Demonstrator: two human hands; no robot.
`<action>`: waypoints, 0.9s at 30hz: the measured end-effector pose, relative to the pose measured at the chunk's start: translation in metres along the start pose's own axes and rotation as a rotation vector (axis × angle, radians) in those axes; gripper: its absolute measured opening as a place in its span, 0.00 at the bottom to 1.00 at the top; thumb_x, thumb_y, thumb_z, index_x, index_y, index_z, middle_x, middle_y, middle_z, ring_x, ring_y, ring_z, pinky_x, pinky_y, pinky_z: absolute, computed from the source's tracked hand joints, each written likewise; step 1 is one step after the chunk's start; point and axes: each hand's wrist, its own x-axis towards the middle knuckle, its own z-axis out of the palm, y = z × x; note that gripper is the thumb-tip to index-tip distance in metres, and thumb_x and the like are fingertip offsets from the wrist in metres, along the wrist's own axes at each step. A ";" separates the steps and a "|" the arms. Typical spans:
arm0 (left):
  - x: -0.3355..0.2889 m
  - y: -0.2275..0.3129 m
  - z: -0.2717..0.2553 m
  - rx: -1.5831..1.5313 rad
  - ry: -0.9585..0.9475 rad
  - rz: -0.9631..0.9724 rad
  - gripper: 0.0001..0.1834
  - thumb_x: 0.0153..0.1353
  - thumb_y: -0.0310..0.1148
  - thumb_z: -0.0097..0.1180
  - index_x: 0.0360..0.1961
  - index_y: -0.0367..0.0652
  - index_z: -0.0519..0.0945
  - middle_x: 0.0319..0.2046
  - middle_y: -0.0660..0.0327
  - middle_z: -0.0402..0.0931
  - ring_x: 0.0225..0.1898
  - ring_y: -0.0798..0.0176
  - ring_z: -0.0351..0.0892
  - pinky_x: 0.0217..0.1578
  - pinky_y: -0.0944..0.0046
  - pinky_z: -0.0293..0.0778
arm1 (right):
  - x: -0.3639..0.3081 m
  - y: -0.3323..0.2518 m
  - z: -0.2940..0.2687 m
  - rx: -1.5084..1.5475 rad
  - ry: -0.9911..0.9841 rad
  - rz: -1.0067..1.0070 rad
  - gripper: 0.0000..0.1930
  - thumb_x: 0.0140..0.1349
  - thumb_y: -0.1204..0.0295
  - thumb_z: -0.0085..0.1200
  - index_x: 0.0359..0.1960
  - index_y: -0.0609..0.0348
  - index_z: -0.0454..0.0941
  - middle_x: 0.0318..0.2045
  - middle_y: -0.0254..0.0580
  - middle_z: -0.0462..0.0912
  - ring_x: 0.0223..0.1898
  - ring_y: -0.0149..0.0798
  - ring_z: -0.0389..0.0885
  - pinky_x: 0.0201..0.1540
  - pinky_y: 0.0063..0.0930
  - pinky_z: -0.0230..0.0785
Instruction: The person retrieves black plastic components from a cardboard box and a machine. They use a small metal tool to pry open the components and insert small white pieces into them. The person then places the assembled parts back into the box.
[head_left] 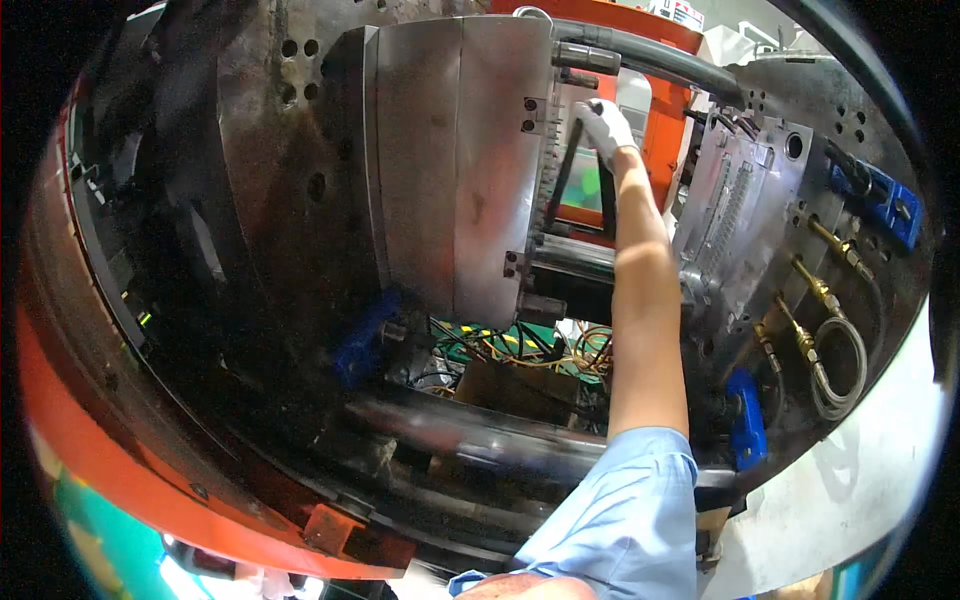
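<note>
my right hand (pixel 605 128) in a white glove, arm stretched deep into the open mold gap, fingers closed round the top of a thin dark strip (pixel 562 178), steel mold half (pixel 460 170) on the left, brass hose fittings (pixel 820 290) on the right

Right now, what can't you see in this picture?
- Left hand: not in the head view at all.
- Right hand: its white glove hides whether the fingers grip the dark frame.
- Gap between the mold halves: its lower part is hidden behind the forearm.
- Picture edges: black rim cuts off the machine.
</note>
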 end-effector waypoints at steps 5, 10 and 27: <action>-0.001 -0.005 -0.006 -0.042 -0.058 0.026 0.12 0.67 0.34 0.58 0.33 0.44 0.68 0.13 0.65 0.66 0.10 0.72 0.60 0.12 0.70 0.56 | -0.052 -0.011 -0.055 0.274 0.111 0.023 0.20 0.65 0.57 0.63 0.48 0.61 0.78 0.35 0.36 0.81 0.28 0.28 0.76 0.32 0.26 0.73; -0.003 -0.007 -0.012 -0.173 -0.204 0.154 0.12 0.67 0.36 0.59 0.34 0.44 0.69 0.14 0.65 0.67 0.11 0.72 0.62 0.13 0.70 0.57 | -0.102 -0.078 -0.096 0.151 -0.046 0.005 0.20 0.66 0.54 0.62 0.41 0.61 0.81 0.26 0.36 0.80 0.26 0.29 0.75 0.30 0.28 0.71; -0.159 0.056 0.068 -0.056 -1.233 -0.011 0.19 0.74 0.45 0.49 0.49 0.39 0.63 0.25 0.60 0.74 0.27 0.67 0.74 0.32 0.63 0.73 | -0.595 -0.400 -0.366 -0.101 0.429 0.339 0.20 0.74 0.63 0.54 0.60 0.61 0.75 0.43 0.38 0.86 0.22 0.19 0.72 0.24 0.15 0.68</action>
